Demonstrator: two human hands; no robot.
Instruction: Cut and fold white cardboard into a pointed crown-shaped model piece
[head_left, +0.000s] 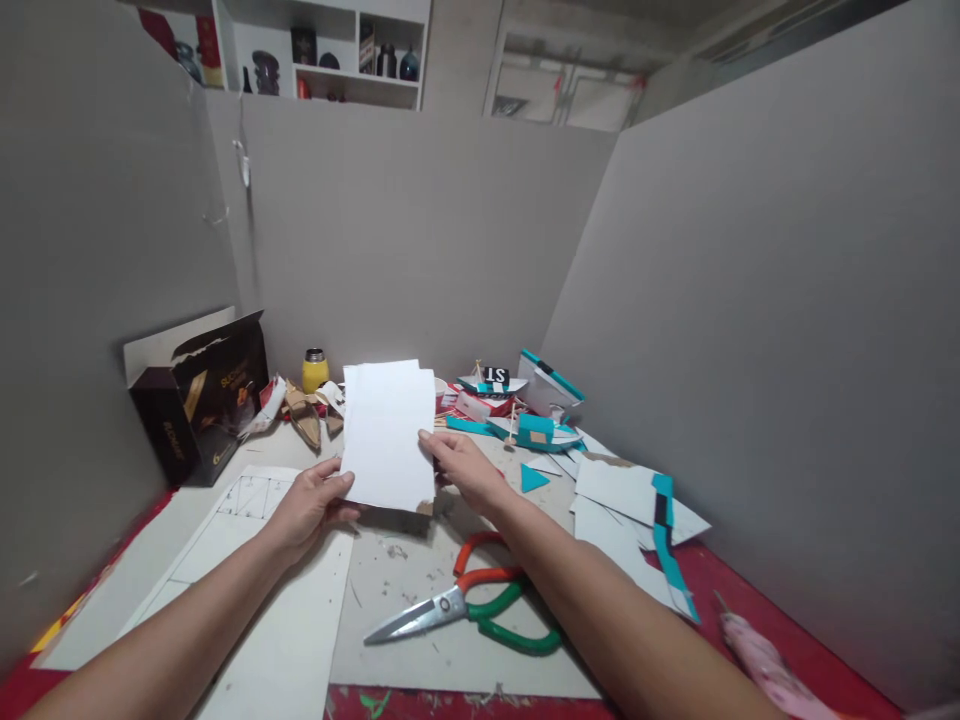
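Observation:
Two white sheets [388, 440], one slightly offset behind the other, are held up above the middle of the table. My left hand [319, 503] grips their lower left edge, thumb in front and fingers behind. At the right edge, my right hand [463, 468] pinches them with its thumb on the front face. A brown torn patch shows at their bottom right corner. Below them, large scissors [454, 602] with one orange and one green handle lie partly open, partly hidden by my right forearm. A sheet with a pencil drawing [247, 505] lies beneath my left forearm.
A black box [206, 405] stands at the back left, near a yellow jar [315, 372] and a brown paper boat [302, 415]. Teal and white model boats [536, 432] sit at the back right. White and teal cut pieces [622, 500] lie right. Grey partitions surround the table.

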